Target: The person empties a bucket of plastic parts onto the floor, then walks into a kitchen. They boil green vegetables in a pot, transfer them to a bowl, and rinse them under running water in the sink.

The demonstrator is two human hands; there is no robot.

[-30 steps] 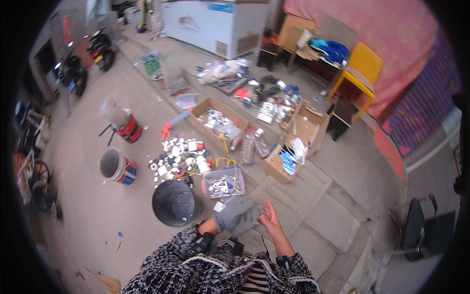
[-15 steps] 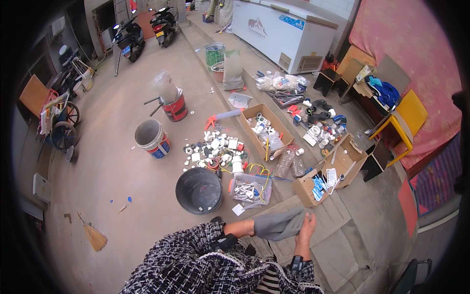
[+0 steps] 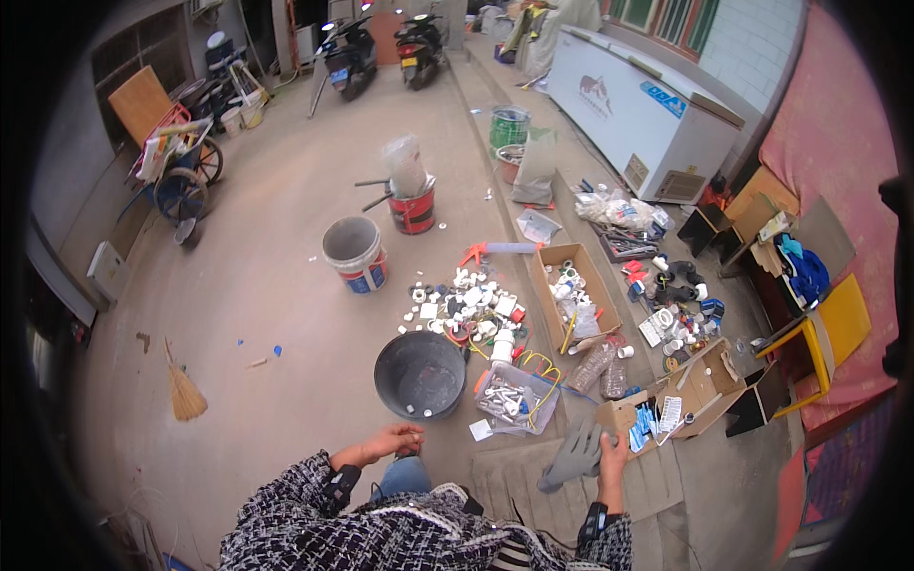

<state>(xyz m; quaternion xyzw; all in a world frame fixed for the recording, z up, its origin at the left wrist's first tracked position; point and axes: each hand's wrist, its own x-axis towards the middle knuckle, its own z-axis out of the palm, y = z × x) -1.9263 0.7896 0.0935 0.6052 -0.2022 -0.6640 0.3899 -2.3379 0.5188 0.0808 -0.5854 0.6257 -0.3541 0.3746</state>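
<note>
My right hand [image 3: 614, 449] grips a grey work glove [image 3: 571, 459] by one end, and its fingers hang loose toward the left. At the near side of the black tub [image 3: 421, 375], my left hand [image 3: 383, 443] is bare and empty. Its fingers are loosely curled and slightly apart. Between the two hands, a little farther off, stands a clear plastic box [image 3: 517, 400] of metal fittings. Beyond the tub lies a heap of white plastic pipe fittings [image 3: 466, 295].
Beside the heap stands a cardboard box [image 3: 547, 309] of fittings, and a second open carton [image 3: 705, 390] is to its right. Two buckets, one white-and-red [image 3: 354, 253] and one red [image 3: 413, 214], stand farther off. A yellow chair [image 3: 838, 333] is at right, a broom [image 3: 183, 388] at left.
My left hand has come away from the grey glove and moved left, near the tub. The glove now hangs from my right hand alone. The view has swung to the left.
</note>
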